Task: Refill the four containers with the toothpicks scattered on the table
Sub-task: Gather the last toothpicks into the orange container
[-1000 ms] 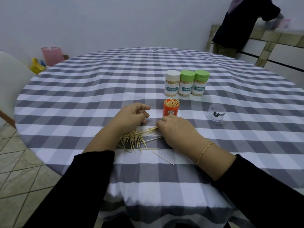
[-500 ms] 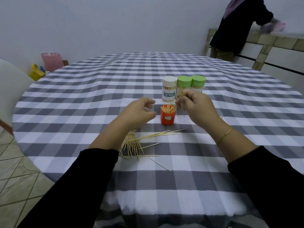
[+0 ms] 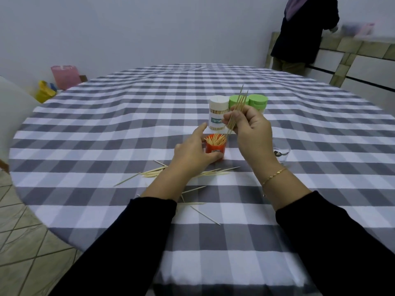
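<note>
Tabletop (image 3: 106, 133) in grey-and-white check carries everything. Right hand (image 3: 252, 133) pinches a small bundle of toothpicks (image 3: 236, 113) nearly upright, tips just above the orange container (image 3: 215, 151). Left hand (image 3: 192, 154) curls around that open orange container, already bristling with sticks. Behind stand a white-capped container (image 3: 218, 114) and two green-capped containers (image 3: 257, 102), lids on. Loose toothpicks (image 3: 154, 173) lie scattered near the left wrist.

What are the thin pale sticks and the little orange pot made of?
The thin pale toothpicks in the right hand look like bare, matt wood or bamboo: tan, stiff, pointed. The small orange container, gripped by the left hand, looks like smooth plastic, with even bright colour and a slight sheen.
</note>
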The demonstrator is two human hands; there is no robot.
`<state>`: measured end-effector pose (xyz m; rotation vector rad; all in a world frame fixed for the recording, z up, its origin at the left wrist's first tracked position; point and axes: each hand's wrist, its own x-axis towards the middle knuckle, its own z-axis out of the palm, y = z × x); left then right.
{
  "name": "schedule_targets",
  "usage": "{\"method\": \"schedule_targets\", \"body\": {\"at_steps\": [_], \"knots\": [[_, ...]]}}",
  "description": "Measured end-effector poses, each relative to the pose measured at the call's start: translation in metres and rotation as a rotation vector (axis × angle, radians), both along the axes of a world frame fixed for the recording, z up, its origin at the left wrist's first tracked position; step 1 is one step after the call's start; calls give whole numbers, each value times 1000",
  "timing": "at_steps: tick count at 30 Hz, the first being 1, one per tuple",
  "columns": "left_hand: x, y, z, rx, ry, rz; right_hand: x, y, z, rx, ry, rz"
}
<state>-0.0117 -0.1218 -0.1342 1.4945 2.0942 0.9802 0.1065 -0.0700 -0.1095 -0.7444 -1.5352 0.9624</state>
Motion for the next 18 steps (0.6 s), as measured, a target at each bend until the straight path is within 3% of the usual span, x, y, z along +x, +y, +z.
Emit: {"method": "schedule_targets", "body": {"at_steps": [6,18], "knots": [[-2,2,-4,7,-11,5,-3,3,-6,-63,33,50],[-4,-2,-5,43,22,-10,-12,3,-21,-81,-88,98]]}}
